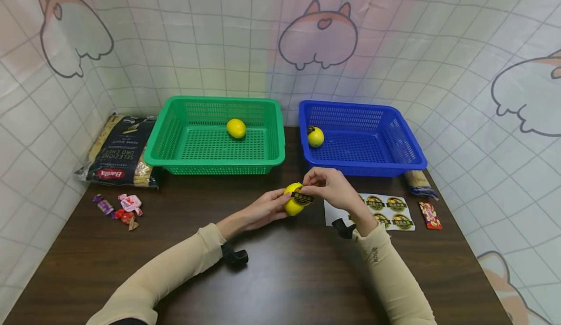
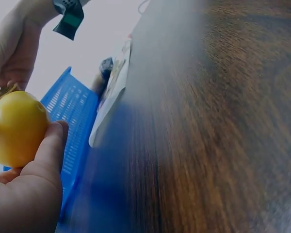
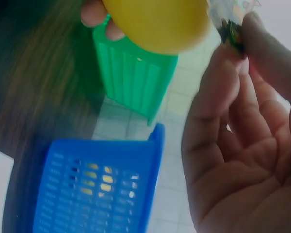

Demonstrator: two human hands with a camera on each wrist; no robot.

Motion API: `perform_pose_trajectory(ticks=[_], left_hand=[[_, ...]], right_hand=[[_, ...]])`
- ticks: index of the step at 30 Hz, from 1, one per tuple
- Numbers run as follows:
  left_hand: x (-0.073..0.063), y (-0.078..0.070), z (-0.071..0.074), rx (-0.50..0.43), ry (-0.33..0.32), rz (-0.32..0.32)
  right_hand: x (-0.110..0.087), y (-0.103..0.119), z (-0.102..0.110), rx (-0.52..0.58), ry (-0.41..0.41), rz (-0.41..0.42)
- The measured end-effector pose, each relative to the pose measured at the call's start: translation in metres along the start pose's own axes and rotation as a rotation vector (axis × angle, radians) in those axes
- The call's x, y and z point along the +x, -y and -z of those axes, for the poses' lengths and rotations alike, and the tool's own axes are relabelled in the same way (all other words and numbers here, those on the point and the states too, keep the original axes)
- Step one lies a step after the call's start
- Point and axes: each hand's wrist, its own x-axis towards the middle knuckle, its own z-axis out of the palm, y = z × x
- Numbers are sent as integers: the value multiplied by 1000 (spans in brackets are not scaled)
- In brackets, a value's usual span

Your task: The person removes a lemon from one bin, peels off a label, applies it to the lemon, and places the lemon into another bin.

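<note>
Over the middle of the table, my left hand [image 1: 266,209] holds a yellow lemon [image 1: 292,207] between thumb and fingers. A black and gold round sticker [image 1: 302,197] with a banner across it lies against the lemon's right side. My right hand [image 1: 329,187] pinches the sticker's edge between thumb and forefinger, also seen in the right wrist view, where the sticker [image 3: 231,35] is close beside the fruit. Below the right wrist lies a white sheet of matching stickers [image 1: 396,212], partly covered by that arm.
A green basket [image 1: 215,162] at the back holds one lemon [image 1: 236,128]. The blue basket [image 1: 364,166] to its right holds a lemon with a dark sticker [image 1: 315,137]. A pasta bag [image 1: 124,152] and wrapped candies [image 1: 127,209] lie left; a red packet [image 1: 431,216] lies right.
</note>
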Motion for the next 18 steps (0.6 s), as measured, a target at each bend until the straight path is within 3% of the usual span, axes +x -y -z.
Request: perform_pose_trajectory(ticks=[11, 18], left_hand=[[-4, -2, -5, -98, -36, -29], [-5, -5, -7, -131, -50, 1]], right_hand=[[4, 3, -21, -45, -158, 26], [3, 4, -24, -116, -183, 73]])
